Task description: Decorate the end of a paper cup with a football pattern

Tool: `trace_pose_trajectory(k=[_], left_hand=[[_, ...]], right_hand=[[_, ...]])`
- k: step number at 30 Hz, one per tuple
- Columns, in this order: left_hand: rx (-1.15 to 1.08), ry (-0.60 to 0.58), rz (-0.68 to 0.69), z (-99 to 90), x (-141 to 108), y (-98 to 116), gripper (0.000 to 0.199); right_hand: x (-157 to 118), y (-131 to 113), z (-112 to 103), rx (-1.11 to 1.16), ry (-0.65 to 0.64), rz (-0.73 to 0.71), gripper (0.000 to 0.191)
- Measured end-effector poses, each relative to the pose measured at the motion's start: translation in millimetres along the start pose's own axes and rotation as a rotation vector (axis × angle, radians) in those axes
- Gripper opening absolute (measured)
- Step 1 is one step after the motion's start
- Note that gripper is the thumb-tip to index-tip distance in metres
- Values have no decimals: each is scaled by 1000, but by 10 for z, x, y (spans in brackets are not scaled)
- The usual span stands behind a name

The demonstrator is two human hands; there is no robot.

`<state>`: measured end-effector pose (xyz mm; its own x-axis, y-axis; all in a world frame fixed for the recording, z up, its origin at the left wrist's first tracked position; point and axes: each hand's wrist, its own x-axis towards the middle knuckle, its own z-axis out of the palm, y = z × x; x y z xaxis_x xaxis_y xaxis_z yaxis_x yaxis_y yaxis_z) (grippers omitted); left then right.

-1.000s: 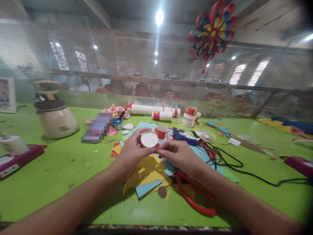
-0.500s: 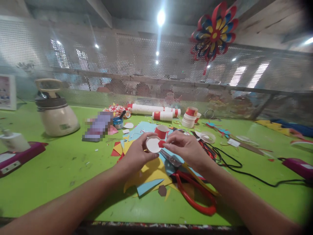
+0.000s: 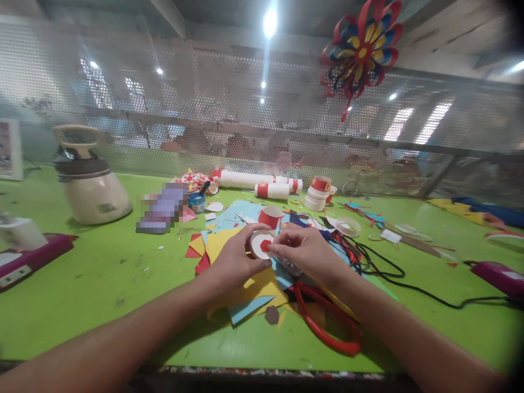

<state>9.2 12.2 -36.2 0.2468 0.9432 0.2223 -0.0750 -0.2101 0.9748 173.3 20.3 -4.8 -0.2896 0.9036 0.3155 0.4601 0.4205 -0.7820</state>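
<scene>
My left hand [image 3: 234, 257] is wrapped round the rim of a small paper cup [image 3: 256, 250], with its round white end tilted toward me. Thumb and index finger of my right hand [image 3: 307, 246] pinch a small red paper hexagon [image 3: 265, 245], which lies over the middle of that white end. Whether the hexagon is stuck there I cannot tell. Just behind my hands stands a red-and-white paper cup [image 3: 270, 216]. Below my right hand are scissors with red handles [image 3: 323, 330], partly hidden by my wrist, on top of yellow paper [image 3: 262, 286] and blue scraps.
A phone [image 3: 164, 207], a blue jar [image 3: 197, 203] and stacked paper cups [image 3: 317, 194] stand farther back. A large beige flask [image 3: 92, 188] is at left. Black cable [image 3: 429, 295] runs right to a purple power strip [image 3: 493, 278]. A paper flower [image 3: 362, 53] hangs above.
My right hand has moved the red hexagon from the white end's right edge to its middle. The cup in my left hand has shifted slightly right.
</scene>
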Motion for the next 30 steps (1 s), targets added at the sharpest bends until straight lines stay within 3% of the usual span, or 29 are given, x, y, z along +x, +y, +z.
trace_pose_trajectory(k=[18,30], left_hand=[[-16,8,-64,-36,28,19,53],[-18,-18,-119,-36,6,73,51]], right_hand=[[-29,-58,-49,188,-78,120,16],[-2,51,-46,340,-110,213,14]])
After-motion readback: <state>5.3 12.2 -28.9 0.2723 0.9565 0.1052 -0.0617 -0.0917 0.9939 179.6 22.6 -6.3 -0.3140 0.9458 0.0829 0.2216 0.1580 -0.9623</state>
